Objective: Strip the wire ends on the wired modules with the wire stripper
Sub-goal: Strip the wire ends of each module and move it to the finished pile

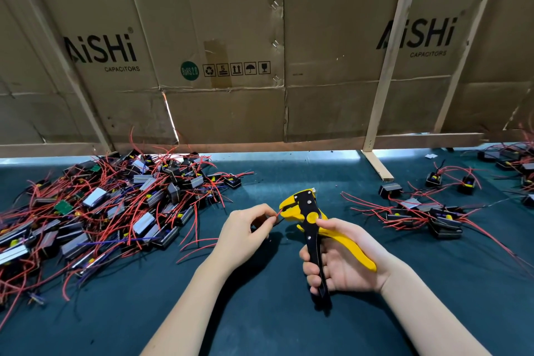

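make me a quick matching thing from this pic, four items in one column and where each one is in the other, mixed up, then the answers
Things:
1. wire stripper
2. red wire end
3. big pile of wired modules
4. cardboard wall

Places:
A. upright behind the table
B. on the table, left side
C. gripped in the right hand
D. pinched by the left hand

Pairs: 1-C, 2-D, 3-B, 4-A

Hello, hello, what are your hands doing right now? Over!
Left hand pinching red wire at stripper's mouth. Right hand gripping wire stripper. Handles not yet squeezed. Nothing in the way.
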`<state>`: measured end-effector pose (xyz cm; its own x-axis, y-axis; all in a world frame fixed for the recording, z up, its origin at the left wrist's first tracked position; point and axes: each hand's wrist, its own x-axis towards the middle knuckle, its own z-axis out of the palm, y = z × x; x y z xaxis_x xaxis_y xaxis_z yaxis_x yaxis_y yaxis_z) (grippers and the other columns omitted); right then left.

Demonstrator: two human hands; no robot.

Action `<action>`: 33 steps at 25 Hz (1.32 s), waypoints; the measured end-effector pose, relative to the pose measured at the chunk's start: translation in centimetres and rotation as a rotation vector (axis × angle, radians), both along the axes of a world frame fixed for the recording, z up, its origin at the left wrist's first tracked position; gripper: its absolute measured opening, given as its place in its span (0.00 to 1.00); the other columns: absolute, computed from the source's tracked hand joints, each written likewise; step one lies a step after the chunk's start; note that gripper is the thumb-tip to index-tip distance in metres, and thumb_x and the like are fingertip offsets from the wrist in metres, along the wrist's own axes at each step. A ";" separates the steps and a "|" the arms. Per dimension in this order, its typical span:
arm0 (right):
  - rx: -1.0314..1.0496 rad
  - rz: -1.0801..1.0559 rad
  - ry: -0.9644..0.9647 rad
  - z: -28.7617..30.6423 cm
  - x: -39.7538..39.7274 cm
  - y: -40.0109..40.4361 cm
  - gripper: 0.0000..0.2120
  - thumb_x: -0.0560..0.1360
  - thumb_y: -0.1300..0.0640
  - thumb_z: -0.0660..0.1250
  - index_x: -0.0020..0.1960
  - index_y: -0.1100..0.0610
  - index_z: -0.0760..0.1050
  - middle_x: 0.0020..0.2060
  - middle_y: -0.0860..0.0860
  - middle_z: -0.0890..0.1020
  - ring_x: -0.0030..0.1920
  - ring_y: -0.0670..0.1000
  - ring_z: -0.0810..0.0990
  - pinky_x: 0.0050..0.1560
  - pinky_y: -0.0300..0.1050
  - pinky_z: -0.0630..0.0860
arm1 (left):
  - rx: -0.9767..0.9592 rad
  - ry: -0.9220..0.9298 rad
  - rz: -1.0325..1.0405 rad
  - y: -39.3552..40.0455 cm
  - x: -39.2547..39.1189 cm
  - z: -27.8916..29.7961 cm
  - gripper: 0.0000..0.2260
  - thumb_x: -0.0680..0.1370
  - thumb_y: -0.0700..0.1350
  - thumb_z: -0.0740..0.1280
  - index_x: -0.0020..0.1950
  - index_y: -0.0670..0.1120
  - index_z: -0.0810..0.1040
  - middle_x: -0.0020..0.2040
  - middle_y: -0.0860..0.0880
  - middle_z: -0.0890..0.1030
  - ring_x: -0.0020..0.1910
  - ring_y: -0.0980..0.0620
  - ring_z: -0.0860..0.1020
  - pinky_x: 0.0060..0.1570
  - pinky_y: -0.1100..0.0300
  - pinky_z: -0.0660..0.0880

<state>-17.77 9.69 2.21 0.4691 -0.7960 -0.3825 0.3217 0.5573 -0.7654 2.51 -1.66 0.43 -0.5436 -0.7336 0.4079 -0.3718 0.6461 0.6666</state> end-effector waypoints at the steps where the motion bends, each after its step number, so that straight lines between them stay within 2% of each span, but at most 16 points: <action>1: -0.001 0.001 -0.003 0.0 0.0 0.0 0.25 0.69 0.41 0.71 0.46 0.65 0.75 0.38 0.60 0.75 0.37 0.59 0.76 0.46 0.54 0.77 | 0.006 0.006 0.008 0.0 0.0 0.0 0.06 0.78 0.45 0.66 0.42 0.52 0.78 0.29 0.53 0.78 0.31 0.53 0.76 0.40 0.53 0.75; 6: 0.004 -0.003 -0.023 -0.1 -0.2 -0.1 0.25 0.70 0.41 0.69 0.46 0.65 0.75 0.37 0.59 0.74 0.36 0.59 0.75 0.46 0.54 0.77 | 0.049 0.012 0.015 0.0 0.1 0.0 0.08 0.77 0.44 0.65 0.38 0.52 0.75 0.28 0.52 0.76 0.30 0.51 0.74 0.39 0.53 0.73; 9: 0.001 0.001 -0.022 -0.2 -0.3 -0.1 0.25 0.71 0.40 0.68 0.46 0.65 0.75 0.37 0.59 0.74 0.36 0.58 0.75 0.46 0.53 0.77 | 0.071 0.014 -0.016 0.1 0.2 0.2 0.09 0.77 0.41 0.65 0.38 0.52 0.75 0.28 0.51 0.77 0.28 0.58 0.72 0.36 0.61 0.71; 11: 0.005 0.009 -0.025 -0.2 -0.4 -0.2 0.25 0.72 0.40 0.66 0.46 0.65 0.75 0.37 0.59 0.74 0.36 0.58 0.75 0.46 0.53 0.76 | 0.074 0.016 -0.029 0.1 0.3 0.3 0.10 0.78 0.40 0.65 0.38 0.51 0.75 0.28 0.50 0.77 0.29 0.59 0.72 0.36 0.66 0.70; 20: -0.008 0.071 -0.013 -0.3 -0.6 -0.2 0.26 0.75 0.39 0.63 0.45 0.64 0.74 0.35 0.57 0.74 0.34 0.57 0.75 0.45 0.52 0.77 | 0.058 0.005 -0.079 0.1 0.5 0.4 0.09 0.79 0.40 0.65 0.40 0.51 0.77 0.30 0.49 0.78 0.30 0.58 0.72 0.37 0.65 0.70; 29: 0.035 -0.012 0.099 0.2 -0.1 0.0 0.29 0.74 0.32 0.59 0.37 0.59 0.73 0.28 0.52 0.68 0.26 0.52 0.70 0.34 0.46 0.74 | 0.068 0.010 -0.071 0.1 0.6 0.4 0.07 0.79 0.42 0.66 0.42 0.50 0.79 0.30 0.49 0.79 0.30 0.58 0.73 0.39 0.61 0.72; 33: 0.100 -0.161 0.057 0.6 -0.1 -0.4 0.24 0.69 0.35 0.64 0.32 0.56 0.70 0.23 0.47 0.63 0.19 0.45 0.62 0.22 0.39 0.66 | 0.100 0.016 -0.064 0.2 0.6 0.6 0.08 0.79 0.43 0.66 0.41 0.50 0.79 0.31 0.49 0.79 0.32 0.58 0.75 0.39 0.62 0.72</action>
<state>-17.86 9.33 2.76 0.3141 -0.8158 -0.4857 0.3701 0.5763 -0.7286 3.15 -1.42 0.98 -0.5843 -0.7354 0.3431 -0.3208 0.5977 0.7348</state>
